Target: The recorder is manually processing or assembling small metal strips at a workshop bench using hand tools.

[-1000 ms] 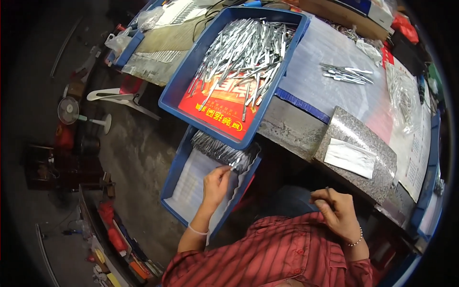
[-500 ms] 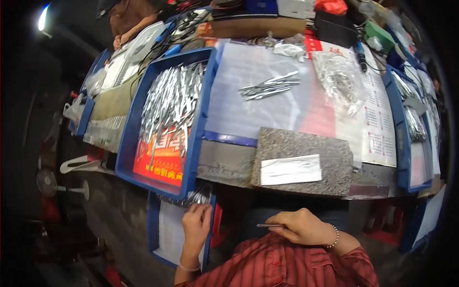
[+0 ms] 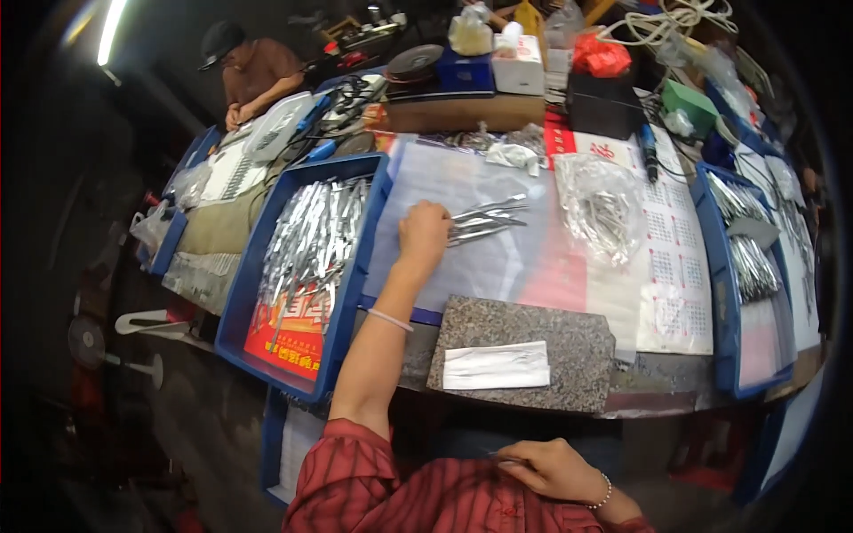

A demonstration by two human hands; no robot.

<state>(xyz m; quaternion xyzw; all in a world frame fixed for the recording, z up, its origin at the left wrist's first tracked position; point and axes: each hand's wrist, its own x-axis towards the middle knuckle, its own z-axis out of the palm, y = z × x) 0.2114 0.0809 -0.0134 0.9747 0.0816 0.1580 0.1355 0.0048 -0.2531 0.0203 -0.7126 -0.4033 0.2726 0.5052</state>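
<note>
Out over the clear plastic sheet (image 3: 480,284), my left hand (image 3: 425,233) has its fingers curled around the left ends of a small pile of slim, shiny metal pieces (image 3: 489,219). These pieces are pointed and look like tweezers; my fingertips hide the ends they touch. Close to my body, my right hand (image 3: 555,471) is closed around a thin metal piece, of which only a bit of the tip shows. A granite slab (image 3: 577,355) at the table's front edge carries a folded white cloth or paper (image 3: 496,365).
A blue tray (image 3: 233,302) to the left holds many similar metal pieces (image 3: 315,226); another blue tray (image 3: 724,346) with metal pieces stands at the right. A clear plastic bag (image 3: 600,209) lies beyond the slab. At the far left sits another person (image 3: 262,75).
My left hand has moved up from beside the lower tray below the table, to the metal pile on the plastic sheet. My right hand stays near my body. The view has tilted upward.
</note>
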